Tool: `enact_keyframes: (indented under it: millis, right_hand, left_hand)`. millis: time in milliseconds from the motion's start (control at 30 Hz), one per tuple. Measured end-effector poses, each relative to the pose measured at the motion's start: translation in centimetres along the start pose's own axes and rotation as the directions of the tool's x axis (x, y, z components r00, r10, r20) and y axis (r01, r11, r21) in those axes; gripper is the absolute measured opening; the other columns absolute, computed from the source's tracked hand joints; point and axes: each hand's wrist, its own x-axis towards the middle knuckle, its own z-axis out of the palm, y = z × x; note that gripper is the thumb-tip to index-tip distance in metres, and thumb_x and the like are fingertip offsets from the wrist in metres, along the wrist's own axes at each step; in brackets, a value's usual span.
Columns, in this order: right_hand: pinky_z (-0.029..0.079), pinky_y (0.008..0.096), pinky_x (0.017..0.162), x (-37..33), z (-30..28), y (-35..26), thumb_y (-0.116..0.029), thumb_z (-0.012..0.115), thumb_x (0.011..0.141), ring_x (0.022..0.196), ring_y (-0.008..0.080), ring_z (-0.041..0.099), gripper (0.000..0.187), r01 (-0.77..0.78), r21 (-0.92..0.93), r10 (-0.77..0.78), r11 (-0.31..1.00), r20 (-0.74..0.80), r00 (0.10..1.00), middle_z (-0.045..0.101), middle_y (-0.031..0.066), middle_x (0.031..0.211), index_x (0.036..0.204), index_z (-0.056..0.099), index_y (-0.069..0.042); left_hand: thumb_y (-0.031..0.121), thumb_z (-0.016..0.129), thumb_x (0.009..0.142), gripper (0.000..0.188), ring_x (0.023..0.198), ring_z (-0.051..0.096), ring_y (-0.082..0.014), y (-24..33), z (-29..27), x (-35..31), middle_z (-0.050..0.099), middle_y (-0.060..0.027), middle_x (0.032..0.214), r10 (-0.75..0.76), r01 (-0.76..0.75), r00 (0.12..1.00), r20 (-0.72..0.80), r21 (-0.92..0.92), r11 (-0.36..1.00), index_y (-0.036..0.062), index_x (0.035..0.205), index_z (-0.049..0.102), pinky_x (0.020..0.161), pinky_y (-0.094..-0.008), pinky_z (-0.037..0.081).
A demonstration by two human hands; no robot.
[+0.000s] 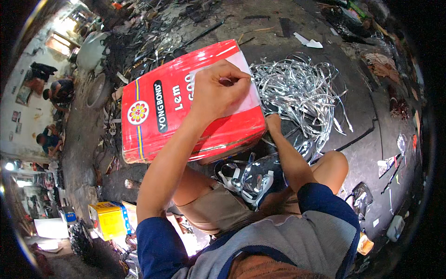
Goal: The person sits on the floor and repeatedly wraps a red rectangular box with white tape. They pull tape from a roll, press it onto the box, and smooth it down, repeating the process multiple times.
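A red carton (pixel 222 126) with a flower emblem stands tilted in front of my crossed legs. On its upper face is a pale panel (pixel 248 98), and over this lies my left hand (pixel 220 87). The fingers of that hand are curled into a pinch; whatever they hold, if anything, is too small to make out. At the carton's right edge is my right hand (pixel 273 123), low beside a tangled heap of shiny silver strips (pixel 302 90). Its fingers are hidden by the carton and strips.
Clear plastic and silvery strips (pixel 251 179) lie near my lap. A yellow box (pixel 108 219) stands at the lower left, a tyre-like ring (pixel 96 90) farther off. Two people sit at the far left. Dark scraps litter the floor, with white pieces (pixel 308 42) at the back.
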Motion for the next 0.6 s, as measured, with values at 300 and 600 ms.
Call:
enact_keyframes:
  millis: [300, 600]
  right_hand:
    - [0.051, 0.0511, 0.092, -1.9, -2.5, -1.0, -0.035, 0.067, 0.083, 0.108, 0.0471, 0.063, 0.053, -0.084, -0.095, 0.101, 0.992, 0.187, 0.977, 0.063, 0.0357, 0.113, 0.107, 0.064, 0.012]
    - [0.051, 0.053, 0.091, -2.9, -3.9, -2.1, -0.031, 0.063, 0.088, 0.106, 0.0489, 0.063, 0.044, 0.03, -0.205, 0.004, 0.978, 0.164, 0.987, 0.064, 0.0343, 0.112, 0.108, 0.064, 0.009]
  left_hand:
    - [0.001, 0.072, 0.079, 0.006, 0.072, 0.062, -0.008, -0.2, -0.5, -0.3, 0.069, -0.0056, 0.082, 0.014, -0.014, 1.0, -0.019, -0.005, 1.0, 0.0007, 0.084, 0.075, 0.061, -0.0221, 0.048]
    - [0.003, 0.072, 0.078, 0.008, 0.071, 0.064, -0.0115, -0.5, -0.7, -0.1, 0.069, -0.0073, 0.082, 0.169, -0.169, 0.986, -0.005, 0.055, 0.984, 0.0025, 0.085, 0.076, 0.06, -0.0249, 0.049]
